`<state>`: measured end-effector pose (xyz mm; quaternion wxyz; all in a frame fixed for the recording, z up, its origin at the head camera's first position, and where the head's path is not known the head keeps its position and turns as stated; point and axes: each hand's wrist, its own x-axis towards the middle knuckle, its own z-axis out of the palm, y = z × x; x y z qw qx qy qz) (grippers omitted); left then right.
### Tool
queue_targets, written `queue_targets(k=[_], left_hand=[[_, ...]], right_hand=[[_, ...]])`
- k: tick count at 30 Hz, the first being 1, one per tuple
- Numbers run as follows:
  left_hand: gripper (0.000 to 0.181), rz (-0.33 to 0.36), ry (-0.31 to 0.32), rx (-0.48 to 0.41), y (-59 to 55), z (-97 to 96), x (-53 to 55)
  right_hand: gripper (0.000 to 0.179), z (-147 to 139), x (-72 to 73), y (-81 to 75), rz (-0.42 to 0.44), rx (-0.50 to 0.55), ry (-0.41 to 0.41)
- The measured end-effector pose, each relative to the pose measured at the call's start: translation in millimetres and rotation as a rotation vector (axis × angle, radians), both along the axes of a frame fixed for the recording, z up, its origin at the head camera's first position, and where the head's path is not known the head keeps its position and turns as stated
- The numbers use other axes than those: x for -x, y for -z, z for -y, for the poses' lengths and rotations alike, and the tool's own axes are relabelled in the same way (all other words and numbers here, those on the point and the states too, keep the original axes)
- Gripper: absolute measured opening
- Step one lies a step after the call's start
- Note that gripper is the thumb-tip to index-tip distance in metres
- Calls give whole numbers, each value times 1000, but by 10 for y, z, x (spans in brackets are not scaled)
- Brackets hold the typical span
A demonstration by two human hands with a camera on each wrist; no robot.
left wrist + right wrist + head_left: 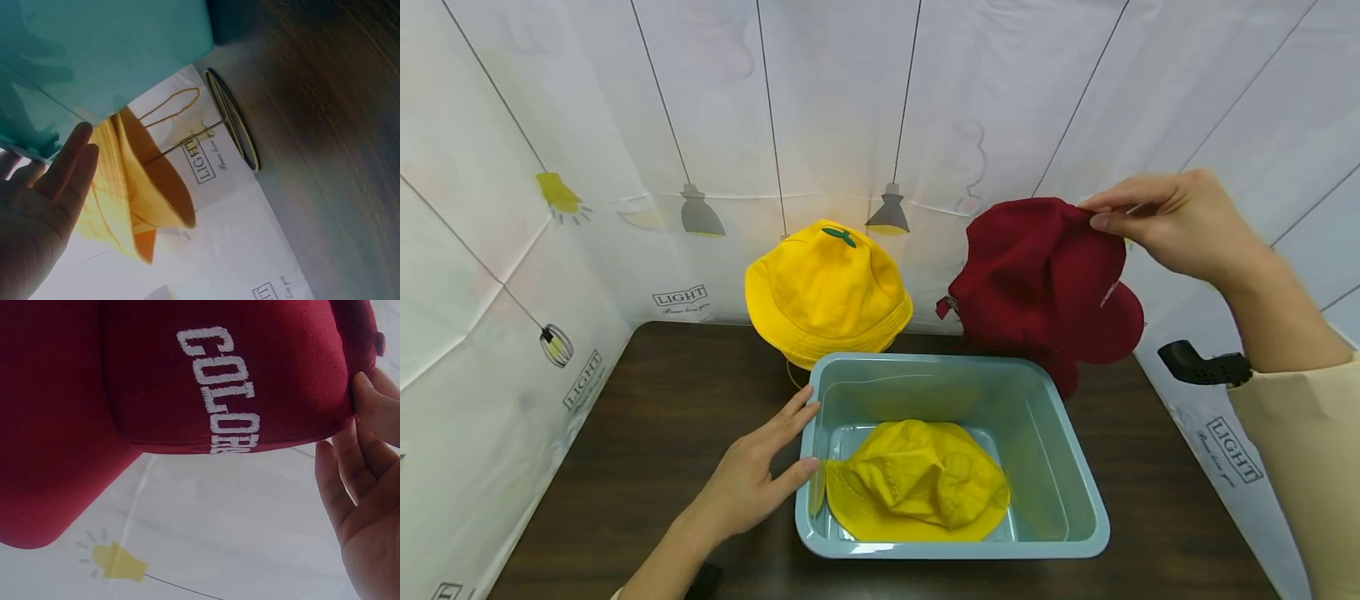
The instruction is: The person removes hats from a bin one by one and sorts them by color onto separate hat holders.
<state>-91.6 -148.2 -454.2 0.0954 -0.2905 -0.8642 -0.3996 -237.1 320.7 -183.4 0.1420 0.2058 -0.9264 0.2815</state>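
A dark red baseball cap (1045,267) is up at the back right, pinched at its crown by my right hand (1187,225). White embroidered letters show on the cap's front (219,387) in the right wrist view. Below it hangs another dark red, bill-like part (1063,377); whether it belongs to a second cap I cannot tell. With fingers extended, my left hand (748,471) touches the left rim of a light blue plastic basin (955,550). Inside the basin lies a crumpled yellow hat (917,483).
Behind the basin, a yellow bucket hat (827,292) with a green leaf patch sits on a wire stand (232,122), its elastic cord hanging loose. Dark wooden table (647,433) lies beneath. White printed sheets (700,100) enclose the back and sides.
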Motion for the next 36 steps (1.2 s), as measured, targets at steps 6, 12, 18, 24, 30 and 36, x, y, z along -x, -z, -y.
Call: queue_targets(k=[6,12,18,24,30,36], left_hand=[[64,8,-4,-4,-15,-20,0],[64,13,-10,-6,-14,-8,-11],[66,13,-10,-8,0,-14,0],[66,11,-13,5,-5,-12,-6],[65,8,-13,0,-6,-13,-4],[64,16,-18,-13,-2,-14,-1]], right_hand=[[21,-100,126,131,26,2,13],[21,-151,265,317,40,32,25],[23,-196,396,504,64,36,43],[25,-201,447,597,96,42,63],[25,-203,464,642,82,36,79],[25,-247,524,727,67,66,91]])
